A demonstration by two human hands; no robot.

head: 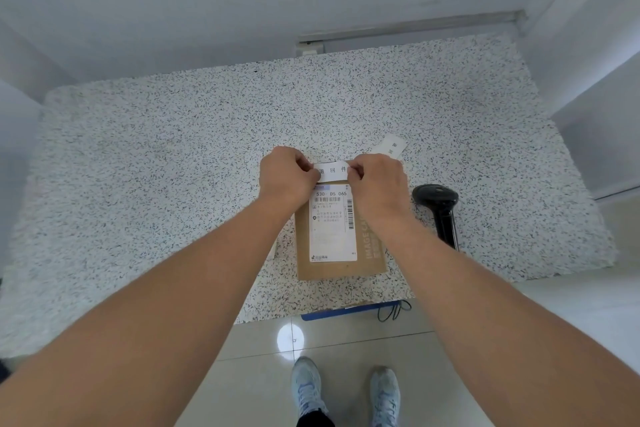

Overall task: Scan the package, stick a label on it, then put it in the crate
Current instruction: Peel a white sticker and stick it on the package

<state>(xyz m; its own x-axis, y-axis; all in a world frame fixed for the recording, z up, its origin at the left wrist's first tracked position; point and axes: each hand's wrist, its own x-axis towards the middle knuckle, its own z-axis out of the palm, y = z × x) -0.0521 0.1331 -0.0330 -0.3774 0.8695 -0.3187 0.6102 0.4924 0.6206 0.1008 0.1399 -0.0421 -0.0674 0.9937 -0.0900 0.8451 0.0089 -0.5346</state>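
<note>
Lots of bare speckled table (173, 166) to the left and at the back; walls close in behind and on the right. Brown package (341, 243) lying flat near the front table edge, shipping sticker facing up. Left hand (287, 175) pinching the left end of a white label (332, 170), right hand (375, 180) pinching the right end, held flat over the package's far edge. Black scanner (440, 210) lying just right of the package. Another white label (391, 146) resting behind the right hand. 2 shoes (308, 388) on the tile floor below.
</note>
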